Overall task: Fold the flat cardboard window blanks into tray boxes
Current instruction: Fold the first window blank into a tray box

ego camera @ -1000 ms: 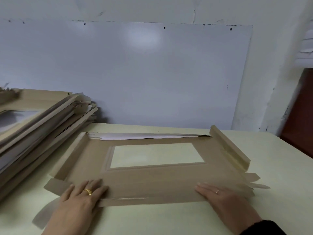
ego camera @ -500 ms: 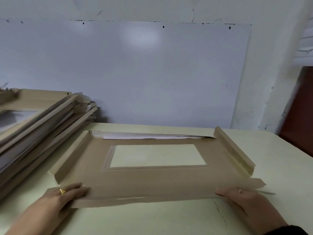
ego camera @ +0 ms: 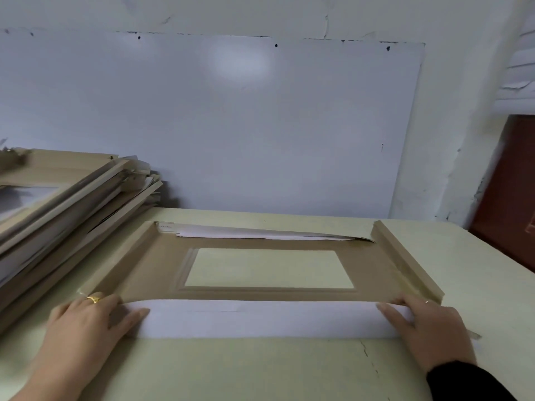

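At the near edge of the table: both hands press on the raised near flap (ego camera: 266, 318) of a cardboard window blank (ego camera: 362, 273).
Left hand (ego camera: 86, 328): fingers fairly straight and spread, laid on the left end of the flap's white outer face; it presses there and is not curled round anything. A gold ring (ego camera: 94, 299) sits on one finger.
Right hand (ego camera: 425, 328): fingers likewise extended, resting on the right end of the same flap, with a thin ring (ego camera: 427, 301) on one finger and a dark sleeve (ego camera: 466, 383) at the wrist.
Blank: brown side up, lying in the middle of the pale green table (ego camera: 260, 371). Its left side wall (ego camera: 115, 259) and right side wall (ego camera: 405, 259) stand up; the far flap (ego camera: 260, 233) lies low, showing white.
Tray contents: nothing lies inside the half-formed tray; the rectangular window (ego camera: 269, 269) in its floor shows the table surface through it.
Stack (ego camera: 58, 204): many more blanks piled at an angle on the left of the table, just beside the left side wall, leaning toward the wall.
Backdrop: a white board (ego camera: 231, 125) stands against the wall behind the table.
Change: half a second ago the near flap lay nearly flat with its brown face up and the hands sat at its outer corners. Now it is turned up, white face toward the camera, with both hands on that face.
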`<state>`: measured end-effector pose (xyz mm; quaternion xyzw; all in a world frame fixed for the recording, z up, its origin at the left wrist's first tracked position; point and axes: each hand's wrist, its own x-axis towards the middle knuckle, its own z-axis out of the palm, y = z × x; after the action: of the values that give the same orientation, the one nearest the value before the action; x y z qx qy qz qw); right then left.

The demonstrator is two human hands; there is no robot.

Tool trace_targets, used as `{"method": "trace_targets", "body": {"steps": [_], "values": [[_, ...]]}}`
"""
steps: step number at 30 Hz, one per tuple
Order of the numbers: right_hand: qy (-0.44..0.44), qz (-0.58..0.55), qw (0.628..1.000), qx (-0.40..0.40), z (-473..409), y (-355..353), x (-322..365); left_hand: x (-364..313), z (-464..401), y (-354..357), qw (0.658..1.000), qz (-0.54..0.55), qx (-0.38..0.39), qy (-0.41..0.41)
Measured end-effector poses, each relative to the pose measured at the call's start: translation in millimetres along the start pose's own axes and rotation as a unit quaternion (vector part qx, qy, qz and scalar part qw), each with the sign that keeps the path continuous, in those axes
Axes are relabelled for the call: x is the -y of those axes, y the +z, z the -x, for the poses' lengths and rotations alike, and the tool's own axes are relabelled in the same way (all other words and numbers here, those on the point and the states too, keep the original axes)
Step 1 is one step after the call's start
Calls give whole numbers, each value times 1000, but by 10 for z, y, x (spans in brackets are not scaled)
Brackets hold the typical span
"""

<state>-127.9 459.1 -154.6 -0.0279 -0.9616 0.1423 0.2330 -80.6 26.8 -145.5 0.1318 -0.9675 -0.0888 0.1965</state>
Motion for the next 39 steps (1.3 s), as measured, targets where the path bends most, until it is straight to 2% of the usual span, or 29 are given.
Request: {"method": "trace_targets", "body": {"steps": [6,8,11,14,16,19,20,21,26,33,37,39], "values": [[-6,54,998,-10,-21,103,80,-88,17,76,996,-86,-3,37],[-11,81,997,14,-24,76,56,-119,10,97,992,-107,-33,59],[-111,81,990,28,-2,72,195,-261,50,124,991,-72,-35,110],[-243,-8,969,47,57,139,521,-621,92,188,968,33,-27,247],[-320,-56,939,112,128,172,814,-900,147,270,948,93,23,304],[-325,-123,916,203,168,355,996,-1167,216,323,934,110,107,322],[-321,-123,913,218,171,411,988,-1167,206,400,928,132,104,333],[-316,-125,914,220,159,436,969,-1116,192,478,931,165,106,308],[-274,-134,925,226,52,364,626,-754,81,434,938,198,131,253],[-157,-141,951,224,-7,141,0,-210,-31,266,954,218,138,156],[-117,-160,951,238,-1,18,-272,78,-68,197,955,229,154,108],[-91,-168,957,217,-9,5,-360,191,-85,182,960,229,135,91]]}}
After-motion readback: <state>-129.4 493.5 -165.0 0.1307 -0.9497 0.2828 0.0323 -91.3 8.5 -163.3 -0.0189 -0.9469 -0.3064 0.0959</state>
